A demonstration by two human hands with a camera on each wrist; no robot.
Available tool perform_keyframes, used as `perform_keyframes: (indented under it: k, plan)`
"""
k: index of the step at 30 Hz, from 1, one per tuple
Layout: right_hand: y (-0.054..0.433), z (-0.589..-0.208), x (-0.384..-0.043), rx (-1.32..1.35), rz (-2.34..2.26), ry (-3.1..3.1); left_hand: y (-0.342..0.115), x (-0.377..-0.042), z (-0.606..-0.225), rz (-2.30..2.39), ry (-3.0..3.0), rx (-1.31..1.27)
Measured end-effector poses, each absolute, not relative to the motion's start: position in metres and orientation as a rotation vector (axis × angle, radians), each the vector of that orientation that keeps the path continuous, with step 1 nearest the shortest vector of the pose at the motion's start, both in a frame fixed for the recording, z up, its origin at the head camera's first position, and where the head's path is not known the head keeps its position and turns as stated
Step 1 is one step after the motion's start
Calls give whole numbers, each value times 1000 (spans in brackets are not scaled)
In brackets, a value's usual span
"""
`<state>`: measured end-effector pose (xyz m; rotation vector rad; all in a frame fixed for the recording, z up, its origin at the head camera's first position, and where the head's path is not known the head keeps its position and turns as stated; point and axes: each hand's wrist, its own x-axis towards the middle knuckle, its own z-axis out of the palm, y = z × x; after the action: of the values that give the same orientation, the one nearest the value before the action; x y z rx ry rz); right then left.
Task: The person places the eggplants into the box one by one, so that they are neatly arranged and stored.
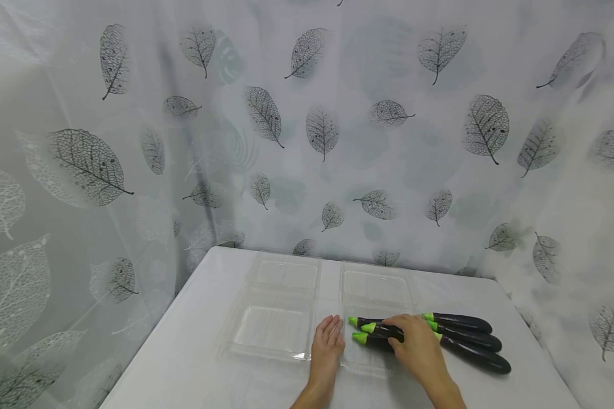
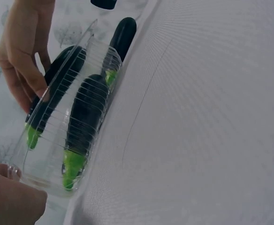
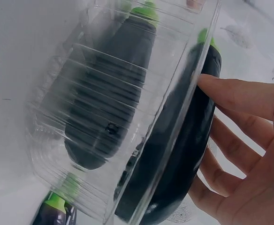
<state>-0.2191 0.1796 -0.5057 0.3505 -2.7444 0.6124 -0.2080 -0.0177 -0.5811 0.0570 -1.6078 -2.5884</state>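
My right hand (image 1: 413, 343) grips a dark purple toy-like eggplant (image 3: 200, 122) with a green stem end. It holds the eggplant at the upper rim of a clear plastic container (image 3: 99, 201), thumb on the near side and fingers around the far side. Inside that container lie more eggplants (image 2: 87, 110), green ends toward the left in the head view. At the container's left side is my left hand (image 1: 328, 343), fingers straight and together, touching the rim. Part of the held eggplant is hidden behind the right hand.
Three more eggplants (image 1: 471, 341) lie side by side on the white table (image 1: 174, 363), right of the container. To the left stands another clear container (image 1: 273, 329). Behind these sit two further clear trays or lids (image 1: 283, 275). A leaf-patterned curtain (image 1: 358, 170) surrounds the table.
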Motion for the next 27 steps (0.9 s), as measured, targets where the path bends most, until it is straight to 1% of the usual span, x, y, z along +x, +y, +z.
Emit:
perform_keyframes:
  k: [27]
  plan:
    - [171,-520,-229,378,583,-2782,-19,-207,-580,-2596,-1629,43]
